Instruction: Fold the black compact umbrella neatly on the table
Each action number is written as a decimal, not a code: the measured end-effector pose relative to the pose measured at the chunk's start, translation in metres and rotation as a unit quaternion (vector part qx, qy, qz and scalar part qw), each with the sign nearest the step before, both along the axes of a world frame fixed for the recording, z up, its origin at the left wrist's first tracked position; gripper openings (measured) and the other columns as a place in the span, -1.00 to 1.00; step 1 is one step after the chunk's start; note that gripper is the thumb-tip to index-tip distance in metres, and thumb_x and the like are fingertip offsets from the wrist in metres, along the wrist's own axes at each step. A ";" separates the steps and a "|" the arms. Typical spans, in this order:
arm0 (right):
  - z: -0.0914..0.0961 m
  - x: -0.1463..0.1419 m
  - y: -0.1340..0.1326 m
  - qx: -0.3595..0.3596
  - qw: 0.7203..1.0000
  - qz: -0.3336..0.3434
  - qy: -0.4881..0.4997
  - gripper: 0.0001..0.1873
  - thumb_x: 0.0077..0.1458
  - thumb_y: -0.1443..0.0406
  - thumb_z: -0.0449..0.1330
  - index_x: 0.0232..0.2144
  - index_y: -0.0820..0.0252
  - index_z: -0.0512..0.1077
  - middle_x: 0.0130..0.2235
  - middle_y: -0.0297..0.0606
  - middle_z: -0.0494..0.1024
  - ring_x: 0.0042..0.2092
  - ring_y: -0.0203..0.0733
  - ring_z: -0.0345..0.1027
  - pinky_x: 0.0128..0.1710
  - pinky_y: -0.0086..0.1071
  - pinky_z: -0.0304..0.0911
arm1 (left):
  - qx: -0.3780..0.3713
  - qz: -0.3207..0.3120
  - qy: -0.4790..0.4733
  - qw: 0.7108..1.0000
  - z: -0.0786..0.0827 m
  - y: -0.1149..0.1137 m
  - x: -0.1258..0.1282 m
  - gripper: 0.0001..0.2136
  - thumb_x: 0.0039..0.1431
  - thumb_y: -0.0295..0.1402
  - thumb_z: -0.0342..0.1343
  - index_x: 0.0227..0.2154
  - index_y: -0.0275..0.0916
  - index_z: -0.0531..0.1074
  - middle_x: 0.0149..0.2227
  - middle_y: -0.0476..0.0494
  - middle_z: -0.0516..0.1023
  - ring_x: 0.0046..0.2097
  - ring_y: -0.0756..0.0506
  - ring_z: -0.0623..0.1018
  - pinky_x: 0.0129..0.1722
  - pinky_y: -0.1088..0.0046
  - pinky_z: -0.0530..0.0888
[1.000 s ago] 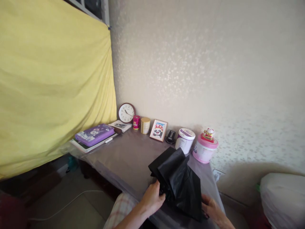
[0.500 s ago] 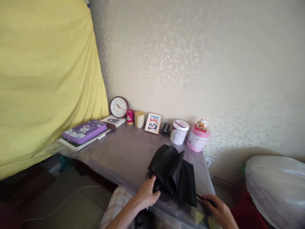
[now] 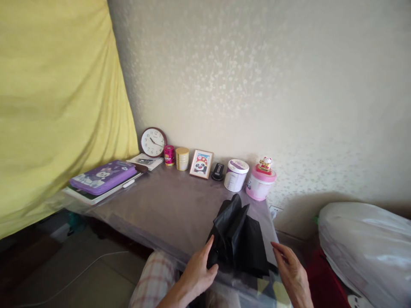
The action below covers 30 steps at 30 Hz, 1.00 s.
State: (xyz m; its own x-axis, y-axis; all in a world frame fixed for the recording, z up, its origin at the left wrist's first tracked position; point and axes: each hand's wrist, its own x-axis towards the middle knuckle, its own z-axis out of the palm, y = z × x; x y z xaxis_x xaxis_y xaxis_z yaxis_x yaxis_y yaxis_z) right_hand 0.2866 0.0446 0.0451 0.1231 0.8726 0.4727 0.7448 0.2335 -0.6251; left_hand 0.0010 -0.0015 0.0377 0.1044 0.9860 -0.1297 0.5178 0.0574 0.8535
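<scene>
A black folding umbrella (image 3: 237, 235) lies partly collapsed on the grey table (image 3: 173, 207) near its front right corner. My left hand (image 3: 201, 269) rests against the umbrella's left side, thumb up and fingers curled round its lower part. My right hand (image 3: 290, 267) is at the umbrella's right edge with fingers stretched out and apart, touching or just off the black fabric.
Along the wall stand a round clock (image 3: 153, 142), a red tin (image 3: 168, 155), a gold tin (image 3: 182, 158), a panda picture frame (image 3: 201, 164), a white tub (image 3: 236, 175) and a pink tub (image 3: 260, 185). A purple case (image 3: 102, 176) lies left. A yellow curtain (image 3: 54, 107) hangs left; a white bag (image 3: 366, 248) sits right.
The umbrella's canopy has folded in narrower and more upright. My right hand has let go of the handle end and opened beside the fabric. The view has shifted right.
</scene>
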 end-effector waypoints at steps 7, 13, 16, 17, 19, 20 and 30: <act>0.033 -0.106 -0.038 0.093 0.987 0.117 -0.053 -0.61 0.16 0.23 0.02 0.05 0.15 0.26 0.09 -0.12 0.33 0.09 -0.07 0.24 0.04 -0.19 0.25 | 0.014 -0.009 0.132 0.991 -0.009 -0.003 0.017 -0.28 0.04 -0.40 -0.01 0.27 -0.26 -0.17 0.12 -0.24 0.34 0.06 -0.18 0.40 0.02 0.40 0.29; 0.007 -0.146 -0.044 0.095 0.987 0.065 -0.109 -0.32 0.15 0.25 0.02 0.25 0.27 -0.13 0.23 0.03 0.06 0.21 0.07 0.00 0.06 -0.01 0.21 | -0.001 -0.016 0.134 0.991 0.001 -0.007 0.023 -0.32 0.09 -0.39 -0.06 0.26 -0.33 -0.17 0.08 -0.30 0.36 0.02 -0.15 0.44 -0.03 0.45 0.32; 0.004 -0.145 -0.042 0.093 0.987 0.056 -0.121 -0.32 0.17 0.24 -0.01 0.26 0.24 -0.16 0.23 0.01 0.06 0.21 0.07 0.02 0.04 0.00 0.23 | 0.002 -0.017 0.129 0.991 0.000 -0.007 0.025 -0.30 0.06 -0.42 -0.04 0.27 -0.33 -0.18 0.08 -0.30 0.37 0.02 -0.15 0.43 -0.03 0.45 0.32; 0.005 -0.145 -0.042 0.094 0.985 0.065 -0.126 -0.33 0.17 0.22 -0.02 0.26 0.22 -0.16 0.23 0.00 0.06 0.20 0.07 0.03 0.03 -0.01 0.24 | 0.006 -0.018 0.124 0.992 -0.002 -0.007 0.025 -0.30 0.07 -0.41 -0.04 0.26 -0.34 -0.18 0.08 -0.31 0.36 0.03 -0.15 0.43 -0.03 0.45 0.31; 0.010 -0.148 -0.045 0.099 0.983 0.080 -0.132 -0.33 0.18 0.17 -0.03 0.26 0.19 -0.14 0.24 -0.02 0.06 0.19 0.08 0.06 0.01 -0.02 0.26 | 0.015 -0.026 0.107 0.994 -0.005 -0.007 0.027 -0.31 0.09 -0.39 -0.05 0.26 -0.37 -0.18 0.09 -0.33 0.35 0.05 -0.16 0.41 0.00 0.45 0.29; 0.012 -0.150 -0.046 0.102 0.982 0.082 -0.133 -0.32 0.17 0.15 -0.03 0.26 0.19 -0.15 0.24 -0.01 0.06 0.18 0.10 0.06 0.01 -0.01 0.26 | 0.018 -0.032 0.094 0.995 -0.006 -0.007 0.027 -0.30 0.09 -0.38 -0.05 0.26 -0.37 -0.19 0.10 -0.32 0.35 0.06 -0.16 0.40 0.01 0.44 0.28; -0.013 -0.146 -0.028 0.087 0.987 0.005 -0.138 -0.16 0.13 -0.02 0.00 0.26 0.33 -0.21 0.20 0.17 0.11 0.17 0.21 0.07 -0.01 0.02 0.22 | 0.018 -0.050 -0.010 0.999 -0.021 -0.005 0.026 -0.23 0.05 -0.36 0.04 0.27 -0.33 -0.23 0.13 -0.32 0.32 0.10 -0.17 0.38 0.01 0.43 0.31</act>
State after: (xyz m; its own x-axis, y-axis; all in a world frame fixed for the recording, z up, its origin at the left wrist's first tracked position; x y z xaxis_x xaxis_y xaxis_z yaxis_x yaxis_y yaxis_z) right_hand 0.1405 0.0167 0.0326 -0.0392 0.7761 0.6294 0.8787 0.3267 -0.3480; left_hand 0.0271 -0.0064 0.0170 0.2042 0.9746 -0.0922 0.5029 -0.0237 0.8640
